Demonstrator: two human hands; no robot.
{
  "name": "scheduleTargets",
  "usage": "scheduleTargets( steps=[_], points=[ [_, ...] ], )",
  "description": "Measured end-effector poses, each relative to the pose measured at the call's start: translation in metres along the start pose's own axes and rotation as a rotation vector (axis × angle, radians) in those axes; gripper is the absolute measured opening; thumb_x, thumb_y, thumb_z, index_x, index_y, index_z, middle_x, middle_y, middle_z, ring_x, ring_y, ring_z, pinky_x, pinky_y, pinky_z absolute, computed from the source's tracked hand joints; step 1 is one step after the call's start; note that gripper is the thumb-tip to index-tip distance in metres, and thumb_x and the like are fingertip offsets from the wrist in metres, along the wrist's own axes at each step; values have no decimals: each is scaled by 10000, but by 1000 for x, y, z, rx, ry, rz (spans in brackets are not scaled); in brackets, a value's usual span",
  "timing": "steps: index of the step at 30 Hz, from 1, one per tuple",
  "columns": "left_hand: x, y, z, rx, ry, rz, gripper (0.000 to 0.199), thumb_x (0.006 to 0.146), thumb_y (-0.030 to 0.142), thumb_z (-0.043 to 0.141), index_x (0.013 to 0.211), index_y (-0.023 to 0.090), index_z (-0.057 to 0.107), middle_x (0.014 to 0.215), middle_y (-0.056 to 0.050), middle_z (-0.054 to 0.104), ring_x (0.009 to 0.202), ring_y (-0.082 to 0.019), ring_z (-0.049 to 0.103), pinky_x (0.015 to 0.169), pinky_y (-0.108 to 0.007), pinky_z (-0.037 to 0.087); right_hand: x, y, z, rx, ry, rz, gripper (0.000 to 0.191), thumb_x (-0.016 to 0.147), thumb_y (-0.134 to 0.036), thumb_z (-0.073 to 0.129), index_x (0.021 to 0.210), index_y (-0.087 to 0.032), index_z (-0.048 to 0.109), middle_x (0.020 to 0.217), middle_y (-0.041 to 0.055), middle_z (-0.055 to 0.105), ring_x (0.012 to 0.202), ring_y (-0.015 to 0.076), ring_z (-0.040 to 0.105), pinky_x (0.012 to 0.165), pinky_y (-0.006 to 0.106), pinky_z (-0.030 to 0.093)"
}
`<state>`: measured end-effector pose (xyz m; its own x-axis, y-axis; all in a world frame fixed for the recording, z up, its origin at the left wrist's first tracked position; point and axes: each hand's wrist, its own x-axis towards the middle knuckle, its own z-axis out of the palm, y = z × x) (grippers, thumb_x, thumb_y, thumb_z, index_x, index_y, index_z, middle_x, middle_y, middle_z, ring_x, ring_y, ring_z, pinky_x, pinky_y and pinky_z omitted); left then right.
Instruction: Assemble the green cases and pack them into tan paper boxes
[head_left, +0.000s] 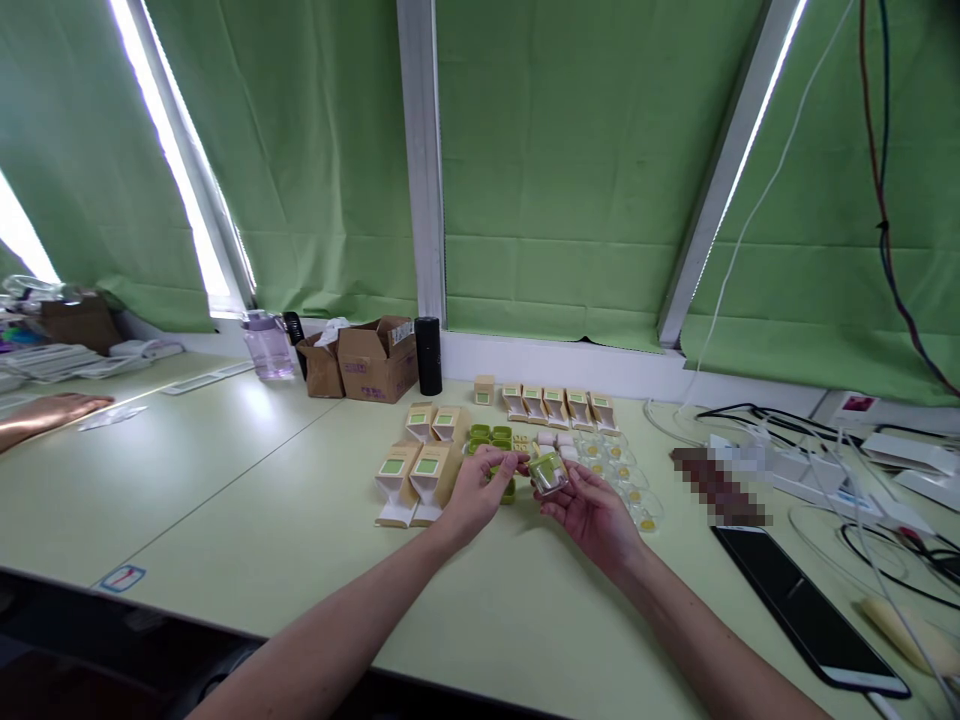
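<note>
the right hand (600, 512) holds a small clear and green box (550, 473) clamped in its fingers, above the surface (517, 590). the left hand (480, 492) is at the box's left side; whether its fingers grip anything cannot be told. open cartons (430, 468) sit left of the box; clear covers (616, 452) lie to its right. a phone (806, 605) lies farther right.

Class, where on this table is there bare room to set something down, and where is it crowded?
Bare table lies left of the open cartons, in front of the cardboard boxes, and between the forearms. It is crowded around the clear plastic pieces, and at right by the phone and cables.
</note>
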<state>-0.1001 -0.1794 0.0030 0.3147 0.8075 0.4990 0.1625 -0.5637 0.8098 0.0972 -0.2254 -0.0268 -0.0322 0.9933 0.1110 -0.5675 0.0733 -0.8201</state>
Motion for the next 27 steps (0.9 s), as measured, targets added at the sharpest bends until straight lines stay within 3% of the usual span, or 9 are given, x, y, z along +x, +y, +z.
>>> scheduleTargets(
  steps=[4,11,16,21,27],
  points=[
    [0,-3,1,-29,23,-22,505,986,608,561,945,178,824,973,-112,796,1011,-268,706,932,-404,562,0,2,0,-13,2,-10,367,798,-435,840,1070,-249,680,974,59,792,827,250,769,739,419,615],
    [2,-12,7,-237,20,-120,519,858,641,730,1008,148,794,966,-118,800,872,-237,742,762,-330,607,-4,0,6,-117,32,-102,501,745,-439,896,1151,-246,676,990,54,761,847,232,731,778,411,612],
    [2,-9,9,-342,12,-195,527,749,610,844,981,144,759,904,-106,780,757,-204,724,614,-277,578,-4,0,7,-254,87,-230,596,691,-424,942,1184,-271,643,1123,71,726,1007,247,703,823,389,615],
    [1,-6,9,-382,33,-167,472,733,558,872,936,151,748,1001,-125,793,886,-241,752,738,-328,623,-5,1,7,-375,79,-345,614,716,-398,931,1234,-288,618,1172,81,702,1175,265,646,917,397,608],
    [1,-4,9,-377,55,-121,364,777,497,844,844,168,702,1038,-127,798,1005,-267,753,851,-372,619,-6,4,8,-406,34,-349,622,743,-380,911,1269,-300,589,1225,87,660,1211,263,621,905,376,608]
  ],
)
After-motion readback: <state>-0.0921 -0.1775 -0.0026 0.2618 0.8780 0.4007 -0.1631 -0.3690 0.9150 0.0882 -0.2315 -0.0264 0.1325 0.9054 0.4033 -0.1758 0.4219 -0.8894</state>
